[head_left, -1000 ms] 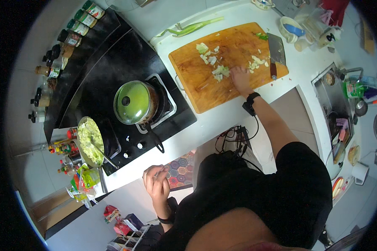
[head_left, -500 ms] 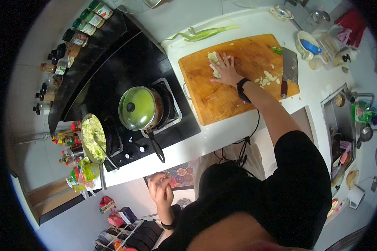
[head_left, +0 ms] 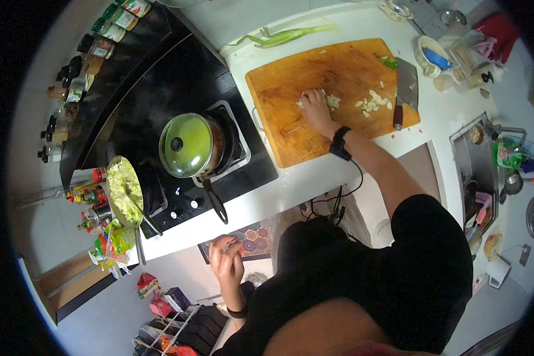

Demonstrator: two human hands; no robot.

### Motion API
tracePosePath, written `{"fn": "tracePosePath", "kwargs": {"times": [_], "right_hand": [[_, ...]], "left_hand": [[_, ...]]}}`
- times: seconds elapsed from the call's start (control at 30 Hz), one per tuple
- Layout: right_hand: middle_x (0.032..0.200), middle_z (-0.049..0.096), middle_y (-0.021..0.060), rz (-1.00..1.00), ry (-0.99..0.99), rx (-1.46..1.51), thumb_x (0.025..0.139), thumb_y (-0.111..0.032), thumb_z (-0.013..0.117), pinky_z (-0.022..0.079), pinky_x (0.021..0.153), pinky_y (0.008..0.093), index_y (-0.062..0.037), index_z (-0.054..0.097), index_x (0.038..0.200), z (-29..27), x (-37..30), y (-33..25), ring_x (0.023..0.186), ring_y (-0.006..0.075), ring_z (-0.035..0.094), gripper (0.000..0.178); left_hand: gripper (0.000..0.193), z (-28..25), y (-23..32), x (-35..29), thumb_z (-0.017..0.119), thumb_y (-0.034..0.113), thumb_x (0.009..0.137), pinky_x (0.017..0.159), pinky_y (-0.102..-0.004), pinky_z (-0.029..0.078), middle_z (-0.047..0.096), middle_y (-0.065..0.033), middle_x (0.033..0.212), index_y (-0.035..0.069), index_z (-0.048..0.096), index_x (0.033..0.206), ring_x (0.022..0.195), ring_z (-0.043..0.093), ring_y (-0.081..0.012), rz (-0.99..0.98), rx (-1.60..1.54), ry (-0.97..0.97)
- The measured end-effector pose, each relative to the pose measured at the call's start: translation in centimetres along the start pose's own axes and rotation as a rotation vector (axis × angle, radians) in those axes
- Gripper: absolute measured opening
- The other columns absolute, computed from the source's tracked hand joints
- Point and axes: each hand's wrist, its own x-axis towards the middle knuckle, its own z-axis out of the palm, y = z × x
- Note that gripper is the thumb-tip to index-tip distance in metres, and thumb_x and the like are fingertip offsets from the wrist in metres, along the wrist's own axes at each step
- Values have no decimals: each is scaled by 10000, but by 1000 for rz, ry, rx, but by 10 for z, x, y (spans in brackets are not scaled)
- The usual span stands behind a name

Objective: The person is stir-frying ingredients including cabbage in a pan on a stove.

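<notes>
My right hand [head_left: 317,113] is down on the wooden cutting board [head_left: 291,145], its fingers curled over chopped pale pieces. Some of that chopped heap [head_left: 333,102] shows just right of the fingers; what lies under them is hidden. Farther right on the board is a scatter of pale slices, like sliced garlic [head_left: 374,104]. A cleaver [head_left: 406,89] rests along the board's right edge, near a bit of chopped green [head_left: 389,62]. My left hand [head_left: 226,261] hangs in the air before the counter edge, fingers bent in; anything inside them is hidden.
A lidded pan [head_left: 187,148] sits on the black stove [head_left: 160,95], its handle [head_left: 215,203] jutting toward me. Left of it is a pan of chopped pale-green vegetable [head_left: 124,188] with a utensil in it. Green onion stalks [head_left: 285,37] lie behind the board; a sink [head_left: 474,172] is at right.
My right hand has gone from spread flat over the chopped pieces to curled on them, drawn nearer to me. The view has shifted slightly. My left hand stays bent in the air.
</notes>
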Motion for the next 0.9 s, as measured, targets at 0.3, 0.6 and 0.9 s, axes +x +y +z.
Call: {"fn": "tracePosePath", "kwargs": {"times": [0.3, 0.6, 0.9], "right_hand": [[1383, 51, 281, 288, 110, 59, 686, -515, 626, 47, 978, 612, -198, 136, 1375, -37, -20, -34, 1274, 465, 9, 904], [1080, 420, 131, -117, 231, 95, 771, -381, 582, 267, 921, 486, -157, 477, 1207, -9, -8, -32, 1061, 316, 356, 502], [871, 525, 61, -406, 133, 10, 765, -234, 562, 469, 605, 365, -129, 569, 886, -4, 4, -27, 784, 243, 555, 161]], "left_hand": [[238, -4, 3, -3, 476, -166, 633, 646, -328, 446, 549, -142, 842, -8, 554, 794, 767, 546, -263, 38, -23, -30], [216, -4, -1, -17, 485, -153, 651, 637, -314, 446, 554, -137, 831, -7, 556, 794, 746, 549, -248, 56, -30, -39], [231, -1, -5, -29, 482, -145, 632, 652, -315, 438, 558, -134, 824, -3, 580, 786, 766, 549, -248, 69, -64, -114]]}}
